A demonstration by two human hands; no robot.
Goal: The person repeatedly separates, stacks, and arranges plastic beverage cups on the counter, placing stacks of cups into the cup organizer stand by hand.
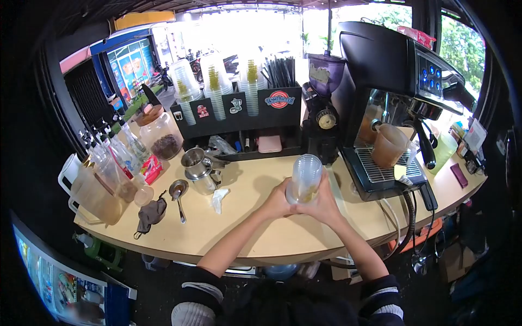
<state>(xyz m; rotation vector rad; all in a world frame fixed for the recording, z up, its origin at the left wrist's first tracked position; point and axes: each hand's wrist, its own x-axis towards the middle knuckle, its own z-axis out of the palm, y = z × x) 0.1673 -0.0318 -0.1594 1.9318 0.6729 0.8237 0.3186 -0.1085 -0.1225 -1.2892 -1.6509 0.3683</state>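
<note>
Both of my hands are around a clear plastic cup (306,173), bottom end up, just above the wooden counter (244,233). It may be several cups nested together; I cannot tell. My left hand (278,201) closes on its left side near the rim, while my right hand (324,202) wraps the right side. Left of them stand stainless metal cups (204,176), with a crumpled white tissue (218,200) in front. A metal spoon with a round strainer-like head (179,194) lies farther left, beside a dark cloth (151,216).
A black organizer (239,120) at the back holds stacked plastic cups (213,81) and black straws (280,72). On the right are a coffee grinder (325,108) and an espresso machine (375,60) with a brown pitcher (389,145). Jugs (98,190) and bottles line the left edge.
</note>
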